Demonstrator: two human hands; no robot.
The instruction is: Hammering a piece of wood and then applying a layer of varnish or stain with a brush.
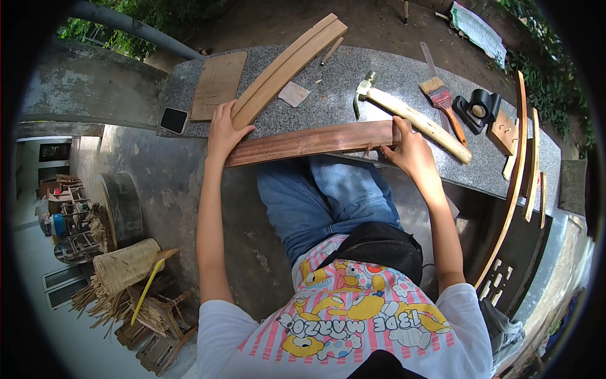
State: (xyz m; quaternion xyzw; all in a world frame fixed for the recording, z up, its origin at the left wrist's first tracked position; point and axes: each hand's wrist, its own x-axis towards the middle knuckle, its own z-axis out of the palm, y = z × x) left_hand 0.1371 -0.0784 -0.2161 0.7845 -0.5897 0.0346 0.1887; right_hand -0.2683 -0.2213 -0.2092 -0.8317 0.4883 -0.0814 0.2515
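A reddish-brown wooden board (312, 141) lies crosswise at the near edge of the stone slab, just beyond my knees. At its left end is my left hand (224, 131), fingers curled over the far side and thumb along the top. That hand also touches the lower end of a pale grooved wooden beam (287, 69), which slants away to the upper right. My right hand (411, 148) grips the board's right end between thumb and fingers. Just beyond that end lies a claw hammer (413, 119) with a pale wooden handle.
The speckled stone slab (344, 69) also bears a flat wood piece (218, 85), a phone-like device (173, 120), a brush (442, 101), a black tool (478, 110) and a wooden block (503, 132). Long curved wood strips (519, 164) stand at right. Bundled sticks (95, 300) lie lower left.
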